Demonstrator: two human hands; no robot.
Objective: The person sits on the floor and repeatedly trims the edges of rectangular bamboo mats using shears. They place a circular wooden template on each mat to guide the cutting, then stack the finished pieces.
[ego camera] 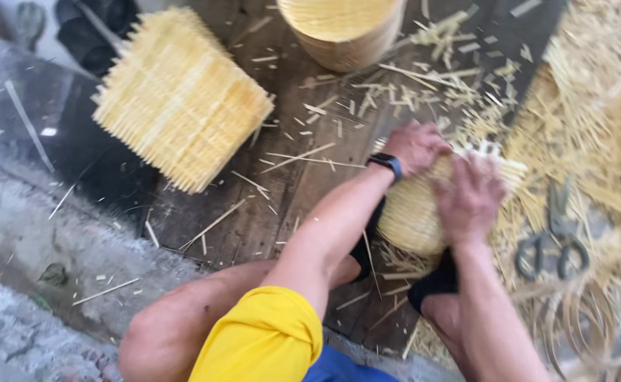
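Both hands, left [415, 146] and right [469, 199], are pressed around a small woven basket [411, 216] on the floor planks [282, 191] by the knees, its rim strips loose, so unfinished. Two woven baskets stand done: a square one [179, 95] at the planks' left edge, a round one [342, 28] at the far edge; I can't see what they contain. Scissors [554, 240] lie right.

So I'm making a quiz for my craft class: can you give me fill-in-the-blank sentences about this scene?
1. Both hands press on a rounded woven ____ basket.
2. The left hand wears a dark ____ at the wrist.
3. The metal scissors lie among pale straw-like offcuts, on the ____ side of the right hand.
4. The pale yellow square woven piece lies on the dark ____ boards.

Missing words: yellow; watch; right; wooden
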